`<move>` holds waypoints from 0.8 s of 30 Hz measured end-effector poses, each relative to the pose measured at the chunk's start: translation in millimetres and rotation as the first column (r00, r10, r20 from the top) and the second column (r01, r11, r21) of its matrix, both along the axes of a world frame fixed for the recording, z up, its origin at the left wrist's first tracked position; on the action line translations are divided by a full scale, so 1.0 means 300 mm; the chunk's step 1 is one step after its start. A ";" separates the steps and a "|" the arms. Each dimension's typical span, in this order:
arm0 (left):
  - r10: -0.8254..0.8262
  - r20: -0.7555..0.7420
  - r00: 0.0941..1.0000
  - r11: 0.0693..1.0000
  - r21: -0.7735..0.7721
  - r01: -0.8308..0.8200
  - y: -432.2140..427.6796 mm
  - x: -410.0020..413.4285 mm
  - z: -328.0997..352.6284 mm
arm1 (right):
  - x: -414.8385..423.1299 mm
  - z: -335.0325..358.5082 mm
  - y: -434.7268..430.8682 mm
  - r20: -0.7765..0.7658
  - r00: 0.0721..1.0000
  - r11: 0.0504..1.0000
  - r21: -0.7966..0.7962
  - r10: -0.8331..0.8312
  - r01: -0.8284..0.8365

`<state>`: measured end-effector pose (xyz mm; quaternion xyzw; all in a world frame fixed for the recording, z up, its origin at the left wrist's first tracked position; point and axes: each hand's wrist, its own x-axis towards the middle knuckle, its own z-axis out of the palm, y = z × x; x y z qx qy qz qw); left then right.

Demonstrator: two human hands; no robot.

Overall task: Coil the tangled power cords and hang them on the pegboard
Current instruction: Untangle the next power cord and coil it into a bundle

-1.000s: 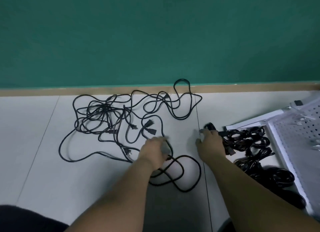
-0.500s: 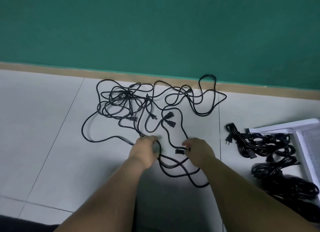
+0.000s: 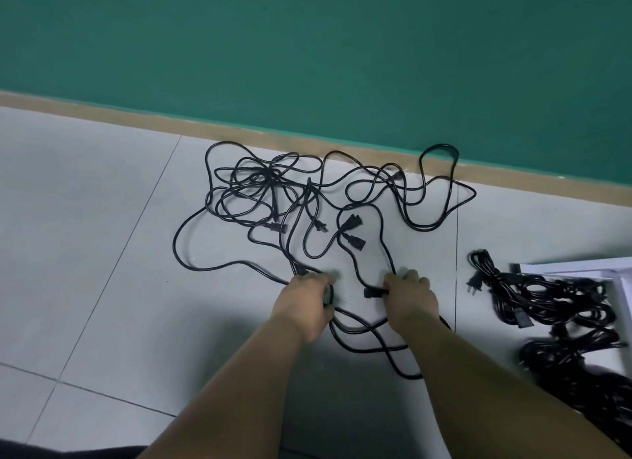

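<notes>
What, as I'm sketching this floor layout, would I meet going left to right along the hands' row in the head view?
left hand → black connector → right hand → two-prong plug → coiled cords. The tangled cords span both hands, so they are left out.

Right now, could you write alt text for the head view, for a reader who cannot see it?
The left hand and right hand each grip black cord at the near edge of a tangle of power cords on a tiled floor by a green wall. Coiled cords lie at the right.
</notes>
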<state>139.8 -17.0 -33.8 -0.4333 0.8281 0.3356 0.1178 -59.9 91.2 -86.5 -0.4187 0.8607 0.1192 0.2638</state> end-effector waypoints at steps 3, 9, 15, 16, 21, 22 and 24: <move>0.006 -0.001 1.000 1.000 0.016 -0.006 -0.005 -0.023 0.005 | -0.019 -0.004 -0.017 0.164 0.965 0.969 -0.107 -0.205 0.224; 0.007 -0.007 1.000 0.999 0.038 -0.007 0.000 -0.063 0.022 | -0.041 0.034 -0.021 0.423 0.861 0.830 -0.344 -0.281 0.440; 0.041 -0.061 0.997 0.999 0.007 -0.040 0.001 -0.109 0.089 | -0.113 0.170 -0.026 0.176 0.933 0.717 -0.600 -0.315 0.355; 0.059 -0.090 0.994 0.998 0.003 -0.059 0.000 -0.119 0.109 | -0.131 0.206 -0.029 0.150 0.943 0.709 -0.627 -0.295 0.322; 0.181 -0.344 0.921 0.982 0.020 -0.186 -0.012 -0.202 0.257 | -0.172 0.419 -0.057 0.102 0.984 0.643 -0.746 -0.146 0.173; 0.195 -0.406 0.893 0.979 0.023 -0.204 -0.017 -0.225 0.298 | -0.173 0.462 -0.066 0.119 0.985 0.622 -0.765 -0.121 0.169; 0.200 -0.526 0.827 0.976 0.034 -0.215 -0.024 -0.270 0.405 | -0.175 0.553 -0.079 0.152 0.986 0.557 -0.815 -0.063 0.161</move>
